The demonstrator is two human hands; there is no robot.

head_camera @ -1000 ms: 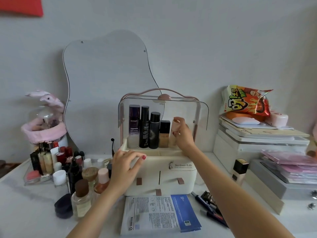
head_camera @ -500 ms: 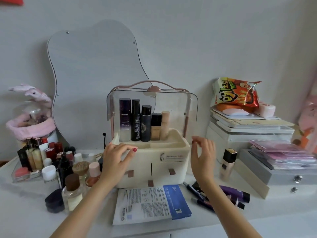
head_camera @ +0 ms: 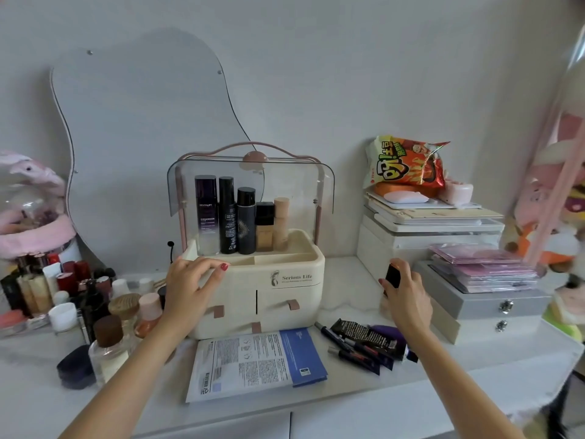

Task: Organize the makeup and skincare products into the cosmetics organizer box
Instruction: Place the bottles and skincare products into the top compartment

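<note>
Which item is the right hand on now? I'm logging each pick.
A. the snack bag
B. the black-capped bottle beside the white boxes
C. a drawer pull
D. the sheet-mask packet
B: the right hand curls around the black-capped bottle right of the organizer box, while the left hand rests on the box's front left corner.

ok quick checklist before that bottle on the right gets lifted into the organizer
1. Grip on the bottle: the right hand curls round the black-capped bottle: ok.
2. Bottle upright: its body is hidden behind the hand: cannot tell.
3. Organizer steadied: the left hand rests on the front left rim of the organizer: ok.
4. Lid out of the way: the clear lid is swung up: ok.
5. Free slot: bare tray shows to the right of the beige tube in the back row: ok.
6. Path clear: pens and tubes lie low on the table, below a lifted path: ok.
</note>
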